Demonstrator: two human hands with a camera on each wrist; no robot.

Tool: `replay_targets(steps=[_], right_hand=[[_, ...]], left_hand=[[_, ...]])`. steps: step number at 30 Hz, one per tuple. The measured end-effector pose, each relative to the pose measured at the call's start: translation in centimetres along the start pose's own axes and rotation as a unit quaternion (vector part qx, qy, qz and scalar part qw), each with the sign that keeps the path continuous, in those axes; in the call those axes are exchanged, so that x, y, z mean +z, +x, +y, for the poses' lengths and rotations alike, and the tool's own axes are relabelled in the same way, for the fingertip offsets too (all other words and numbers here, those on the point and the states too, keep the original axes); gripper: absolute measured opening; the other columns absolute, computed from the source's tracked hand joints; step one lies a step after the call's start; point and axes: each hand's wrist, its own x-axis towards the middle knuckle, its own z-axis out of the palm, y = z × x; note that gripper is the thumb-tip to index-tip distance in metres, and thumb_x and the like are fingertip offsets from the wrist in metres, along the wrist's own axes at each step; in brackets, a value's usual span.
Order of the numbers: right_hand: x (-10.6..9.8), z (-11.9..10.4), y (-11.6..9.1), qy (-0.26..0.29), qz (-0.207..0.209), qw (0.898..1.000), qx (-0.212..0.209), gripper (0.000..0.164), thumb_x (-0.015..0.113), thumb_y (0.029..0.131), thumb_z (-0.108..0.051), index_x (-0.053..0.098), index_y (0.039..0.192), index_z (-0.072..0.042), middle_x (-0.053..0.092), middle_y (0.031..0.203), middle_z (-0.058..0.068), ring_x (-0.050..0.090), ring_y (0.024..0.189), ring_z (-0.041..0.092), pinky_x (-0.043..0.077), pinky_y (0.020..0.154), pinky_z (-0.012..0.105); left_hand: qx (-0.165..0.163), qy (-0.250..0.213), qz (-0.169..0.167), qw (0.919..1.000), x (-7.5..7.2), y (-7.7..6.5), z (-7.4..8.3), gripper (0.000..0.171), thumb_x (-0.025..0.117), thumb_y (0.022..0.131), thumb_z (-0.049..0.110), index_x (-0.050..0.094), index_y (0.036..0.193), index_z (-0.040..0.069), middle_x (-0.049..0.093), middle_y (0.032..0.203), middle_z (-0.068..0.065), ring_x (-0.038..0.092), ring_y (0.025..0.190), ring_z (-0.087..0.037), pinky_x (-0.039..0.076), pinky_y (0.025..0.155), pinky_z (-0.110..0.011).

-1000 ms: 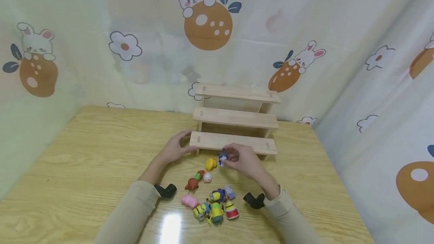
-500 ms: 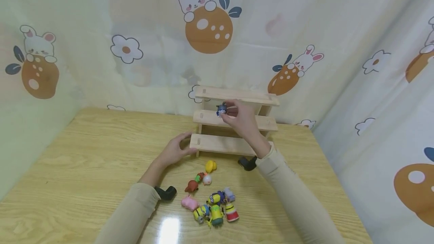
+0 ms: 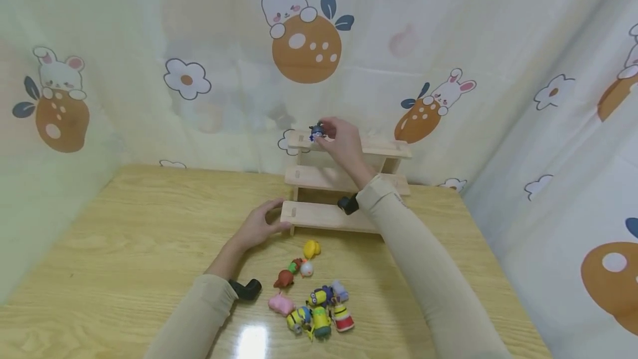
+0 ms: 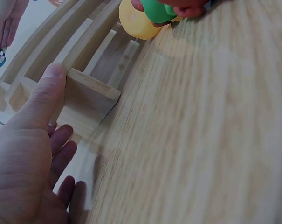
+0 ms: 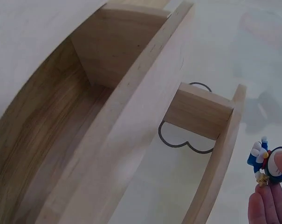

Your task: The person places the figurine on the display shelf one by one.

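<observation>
A three-tier wooden display stand (image 3: 314, 213) rises in steps at the back of the table. My left hand (image 3: 255, 229) grips the left end of its lowest tier; in the left wrist view the thumb lies on the front edge and the fingers curve round the end. My right hand (image 3: 345, 142) pinches a small toy figurine (image 3: 317, 132), dark blue and white, at the left part of the top tier. The right wrist view shows the figurine (image 5: 272, 163) between thumb and fingers, beside the top tier. Whether its base touches the wood cannot be told.
In front of the stand lie a yellow toy (image 3: 311, 249), a white toy (image 3: 306, 268), a red-brown toy (image 3: 284, 278), a pink pig (image 3: 281, 304) and several minion figures (image 3: 321, 323). A patterned curtain (image 3: 224, 126) hangs behind the table (image 3: 149, 237).
The right hand has carried the blue figurine up from the table before the lowest tier, past the middle tier, to the top tier's left part. The left hand stays at the stand.
</observation>
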Motion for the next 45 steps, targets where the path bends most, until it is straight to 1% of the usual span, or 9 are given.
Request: replay_targets(steps=[4,8,12,18,26,32,36,43,45], right_hand=[[0.4,0.1,0.7,-0.017,-0.021,0.999,0.022,0.043,0.071,0.086,-0.018,0.059,0.125,-0.006,0.066,0.116,0.01,0.064,0.099,0.022,0.053,0.089,0.033],[0.8,0.3,1.2,-0.033,-0.03,0.998,0.034,0.044,0.07,0.087,-0.018,0.058,0.127,-0.008,0.066,0.117,0.009,0.063,0.099,0.021,0.053,0.087,0.034],[1.1,0.5,1.6,-0.04,-0.03,0.998,0.032,0.044,0.07,0.087,-0.017,0.058,0.128,-0.007,0.066,0.116,0.01,0.064,0.098,0.021,0.053,0.087,0.035],[1.3,0.5,1.8,-0.043,-0.033,0.998,0.029,0.043,0.069,0.087,-0.016,0.058,0.128,-0.005,0.067,0.116,0.012,0.065,0.098,0.022,0.053,0.087,0.035],[1.4,0.5,1.9,-0.047,-0.031,0.998,0.03,0.043,0.067,0.087,-0.015,0.058,0.128,-0.003,0.066,0.117,0.014,0.065,0.099,0.024,0.053,0.088,0.035],[1.5,0.5,1.9,-0.055,-0.037,0.998,0.025,0.042,0.067,0.088,-0.016,0.059,0.127,-0.003,0.067,0.116,0.014,0.065,0.101,0.024,0.052,0.09,0.035],[1.5,0.6,1.7,-0.056,-0.035,0.997,0.028,0.042,0.068,0.088,-0.017,0.059,0.127,-0.003,0.067,0.116,0.013,0.064,0.101,0.024,0.052,0.089,0.035],[0.9,0.4,1.6,-0.069,-0.05,0.996,0.038,0.048,0.068,0.088,-0.024,0.057,0.13,-0.004,0.062,0.126,0.013,0.061,0.11,0.025,0.051,0.092,0.037],[0.3,0.0,1.6,-0.079,-0.041,0.995,0.034,0.05,0.068,0.088,-0.027,0.056,0.131,-0.004,0.06,0.128,0.013,0.06,0.112,0.026,0.05,0.094,0.039]], left_hand=[[0.004,-0.005,0.003,1.0,0.1,0.0,-0.2,0.083,0.074,0.077,0.048,0.041,0.143,0.011,0.046,0.144,-0.009,0.035,0.139,-0.031,0.026,0.115,-0.05],[0.001,-0.01,0.003,0.9999,0.1,0.1,-0.3,0.083,0.074,0.077,0.046,0.041,0.143,0.01,0.048,0.143,-0.009,0.036,0.138,-0.03,0.027,0.115,-0.048],[0.007,-0.012,0.004,0.9999,0.1,0.1,-0.2,0.083,0.074,0.078,0.045,0.04,0.143,0.007,0.047,0.144,-0.011,0.036,0.138,-0.032,0.028,0.115,-0.05],[0.013,-0.008,0.006,0.9999,0.0,0.1,-0.3,0.082,0.074,0.078,0.046,0.041,0.143,0.007,0.048,0.143,-0.011,0.037,0.137,-0.031,0.029,0.114,-0.049],[0.008,0.006,0.009,0.9999,0.1,0.2,-0.3,0.083,0.073,0.077,0.049,0.042,0.143,0.01,0.047,0.144,-0.01,0.038,0.137,-0.03,0.03,0.114,-0.048],[0.011,0.004,0.003,0.9999,0.1,0.3,-0.4,0.081,0.074,0.079,0.043,0.041,0.143,0.007,0.047,0.144,-0.011,0.036,0.138,-0.03,0.029,0.114,-0.047],[0.011,0.0,-0.001,0.9999,0.2,0.3,-0.4,0.081,0.074,0.078,0.045,0.042,0.143,0.007,0.048,0.143,-0.01,0.037,0.138,-0.028,0.03,0.114,-0.046],[0.015,0.0,0.001,0.9999,0.2,0.2,-0.4,0.081,0.074,0.078,0.046,0.042,0.142,0.008,0.048,0.143,-0.01,0.037,0.138,-0.029,0.03,0.114,-0.048],[0.018,0.003,0.002,0.9998,0.0,0.3,-0.3,0.081,0.074,0.078,0.046,0.042,0.142,0.008,0.049,0.143,-0.01,0.038,0.137,-0.029,0.03,0.114,-0.048]])
